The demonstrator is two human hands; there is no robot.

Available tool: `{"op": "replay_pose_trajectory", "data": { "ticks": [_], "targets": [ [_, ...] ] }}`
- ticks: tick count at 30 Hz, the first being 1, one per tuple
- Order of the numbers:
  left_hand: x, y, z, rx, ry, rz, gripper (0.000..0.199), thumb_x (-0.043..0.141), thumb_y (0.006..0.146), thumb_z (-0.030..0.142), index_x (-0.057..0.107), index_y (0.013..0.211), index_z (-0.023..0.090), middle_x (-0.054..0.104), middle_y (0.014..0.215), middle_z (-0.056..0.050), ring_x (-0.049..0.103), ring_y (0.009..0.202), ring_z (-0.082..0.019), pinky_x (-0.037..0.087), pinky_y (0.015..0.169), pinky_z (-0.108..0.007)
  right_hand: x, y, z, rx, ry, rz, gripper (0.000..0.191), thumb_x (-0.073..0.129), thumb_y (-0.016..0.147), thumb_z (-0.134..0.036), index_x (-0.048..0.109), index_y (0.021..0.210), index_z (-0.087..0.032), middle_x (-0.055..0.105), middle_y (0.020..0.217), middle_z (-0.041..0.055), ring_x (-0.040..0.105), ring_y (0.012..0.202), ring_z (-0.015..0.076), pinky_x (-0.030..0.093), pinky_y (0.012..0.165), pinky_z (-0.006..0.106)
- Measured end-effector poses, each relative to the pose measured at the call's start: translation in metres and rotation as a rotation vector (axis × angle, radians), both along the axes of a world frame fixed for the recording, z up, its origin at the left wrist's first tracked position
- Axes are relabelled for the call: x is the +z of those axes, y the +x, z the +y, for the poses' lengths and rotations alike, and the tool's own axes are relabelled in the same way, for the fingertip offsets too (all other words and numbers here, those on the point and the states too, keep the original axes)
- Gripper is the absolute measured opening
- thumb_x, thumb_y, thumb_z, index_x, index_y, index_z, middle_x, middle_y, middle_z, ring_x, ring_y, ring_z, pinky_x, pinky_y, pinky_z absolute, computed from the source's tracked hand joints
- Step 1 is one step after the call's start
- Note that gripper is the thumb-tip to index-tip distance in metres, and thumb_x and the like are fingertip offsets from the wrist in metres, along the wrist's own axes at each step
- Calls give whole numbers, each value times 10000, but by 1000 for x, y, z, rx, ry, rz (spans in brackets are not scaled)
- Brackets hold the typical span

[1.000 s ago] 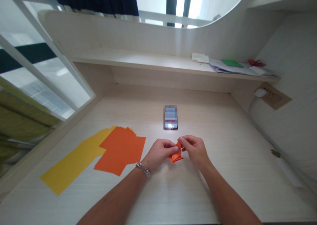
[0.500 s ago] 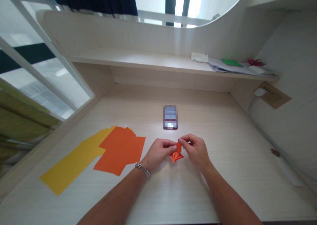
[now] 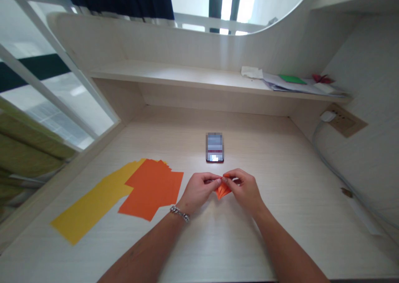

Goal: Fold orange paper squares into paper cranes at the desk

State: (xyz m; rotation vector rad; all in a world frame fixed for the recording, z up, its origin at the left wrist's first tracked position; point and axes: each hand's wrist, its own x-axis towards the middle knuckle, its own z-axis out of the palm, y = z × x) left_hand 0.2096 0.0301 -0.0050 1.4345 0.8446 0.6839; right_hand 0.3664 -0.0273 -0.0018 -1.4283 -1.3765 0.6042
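Right, item by item. Your left hand (image 3: 198, 191): fingers curled inward, thumb and fingertips pinching the left side of a small folded orange paper (image 3: 222, 190); a chain bracelet (image 3: 180, 213) sits on that wrist. Your right hand (image 3: 245, 190): fingers curled likewise, pinching the paper's right side, so the two hands almost meet over it.

Location of the piece: centre of a pale wood-grain desk (image 3: 280, 171), just in front of a phone (image 3: 214, 147) with a blurred screen, with one pointed end showing below your fingers. The exact fold is hidden by your fingers, and you cannot tell whether the paper touches the desk.

Nearby, to your left: a loose spread of orange paper sheets (image 3: 152, 189) overlapping yellow paper sheets (image 3: 90, 204).

Handling note: pinch with the flat of your finger pads, not your nails, so the paper stays unmarked. Press evenly from both sides so the layers do not slide apart. Keep the edges lined up before firming any crease, and work close to the fold, where your grip has the most control.
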Motion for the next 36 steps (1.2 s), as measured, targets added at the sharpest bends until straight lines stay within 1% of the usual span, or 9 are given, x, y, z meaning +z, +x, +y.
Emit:
{"op": "replay_pose_trajectory", "data": {
  "ticks": [6,14,20,23,26,28,30,32,36],
  "targets": [
    [0,-1,-1,-34,-37,-58,274,668,724,307,715,916,118,718,886,-106,655,807,-211,520,738,-320,-2,-1,-1,-36,22,-10,96,619,784,-235,705,815,-206,681,799,47,636,728,186,521,611,284],
    [0,-1,-3,21,10,-25,256,689,715,333,718,838,110,719,800,-97,647,735,-192,510,675,-284,2,-6,-2,3,78,-15,78,632,777,-210,704,805,-220,676,786,41,631,717,179,517,585,276],
    [1,-1,-2,19,-45,-47,247,678,730,314,730,871,118,728,821,-96,656,744,-190,511,673,-273,-1,-5,-1,8,74,22,79,639,775,-207,714,799,-215,684,800,46,640,753,181,518,612,273],
    [0,0,-1,34,-55,-71,253,689,721,304,729,888,118,729,864,-108,662,788,-202,520,705,-286,-4,-4,2,10,9,72,103,666,749,-243,720,829,-205,693,839,59,647,766,192,524,607,276],
    [-2,1,-1,66,-67,-114,254,689,723,298,722,900,118,725,897,-116,665,812,-210,532,725,-303,-6,-3,5,32,-115,197,236,701,713,-304,713,920,-192,701,931,80,658,803,212,541,663,308],
    [-3,1,-1,91,-87,-134,256,678,735,303,715,911,120,722,894,-116,669,796,-211,545,693,-307,-6,-2,5,76,-195,316,311,710,703,-335,702,974,-184,709,954,86,665,826,224,540,700,326],
    [-2,2,-2,104,-107,-142,267,670,745,315,707,925,121,719,887,-116,671,777,-213,553,656,-305,-6,-2,6,121,-268,405,366,709,703,-359,688,1019,-177,723,891,84,672,781,223,535,654,319],
    [-1,2,-3,102,-124,-154,280,662,754,326,699,938,119,716,881,-116,670,765,-211,556,638,-304,-5,-2,5,126,-309,442,392,713,695,-374,685,1026,-165,725,788,74,664,677,203,509,557,285],
    [0,2,-3,41,-163,-203,311,676,742,293,671,1003,123,704,890,-108,664,773,-197,558,650,-302,-8,-1,5,65,-285,475,336,722,676,-338,702,956,-154,705,689,53,622,577,162,460,493,246]
  ]
}}
